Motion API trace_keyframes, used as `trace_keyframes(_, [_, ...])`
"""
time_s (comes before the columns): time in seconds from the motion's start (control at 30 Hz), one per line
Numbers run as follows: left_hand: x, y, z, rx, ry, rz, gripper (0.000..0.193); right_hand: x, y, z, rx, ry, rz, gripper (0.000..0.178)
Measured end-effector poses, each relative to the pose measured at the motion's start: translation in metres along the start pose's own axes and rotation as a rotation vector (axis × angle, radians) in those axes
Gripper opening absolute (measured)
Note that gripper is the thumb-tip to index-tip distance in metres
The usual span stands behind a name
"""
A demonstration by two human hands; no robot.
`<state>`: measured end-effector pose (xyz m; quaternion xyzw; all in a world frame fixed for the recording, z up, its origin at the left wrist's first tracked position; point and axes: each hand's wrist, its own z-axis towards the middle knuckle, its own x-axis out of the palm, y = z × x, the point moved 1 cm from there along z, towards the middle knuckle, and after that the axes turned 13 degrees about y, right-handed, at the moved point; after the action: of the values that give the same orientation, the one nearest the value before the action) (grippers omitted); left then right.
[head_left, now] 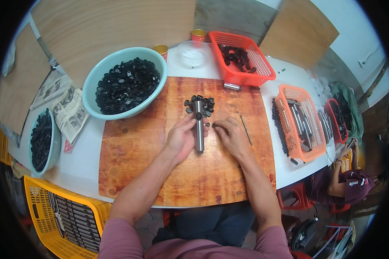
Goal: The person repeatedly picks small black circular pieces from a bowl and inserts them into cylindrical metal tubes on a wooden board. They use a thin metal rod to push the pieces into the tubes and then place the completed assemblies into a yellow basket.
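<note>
My left hand (181, 134) is closed around a silver metal tube (199, 131), held nearly upright over the wooden board (177, 181). A dark oval spot shows on the tube's upper part, and its lower end has a dark tip. Just right of the tube, my right hand (231, 134) pinches a small black piece (215, 125) between thumb and fingertips. Behind the tube lies a small heap of black oval pieces (208, 105), partly hidden by the tube and my left hand. A thin metal rod (246, 130) rests on the board beyond my right hand.
A large teal basin (88, 93) of black pieces stands back left, a smaller basin (54, 146) beside it. Red (246, 79) and orange (285, 112) baskets sit right. A yellow crate (41, 216) holds metal parts lower left. Another person (343, 183) works at far right.
</note>
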<state>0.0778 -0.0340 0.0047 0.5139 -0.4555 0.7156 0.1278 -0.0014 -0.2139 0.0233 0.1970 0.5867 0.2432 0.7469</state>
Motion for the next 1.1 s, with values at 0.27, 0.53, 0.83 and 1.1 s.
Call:
trace_keyframes(0.27, [0.003, -0.003, -0.001, 0.01, -0.043, -0.007, 0.032, -0.047, -0.012, -0.012, 0.319, -0.243, -0.431, 0.015])
trace_keyframes(0.53, [0.008, -0.001, -0.002, -0.027, 0.009, -0.013, 0.031, -0.056, -0.023, -0.018, 0.596, 0.002, -0.486, 0.011])
trace_keyframes(0.83, [0.011, 0.001, -0.004, -0.039, -0.014, -0.03, 0.031, -0.069, -0.006, -0.013, 0.42, -0.129, 0.461, 0.022])
trace_keyframes(1.1, [0.013, 0.014, -0.005, -0.095, 0.008, -0.03, 0.033, -0.027, 0.027, -0.012, 0.027, -0.234, 0.989, 0.016])
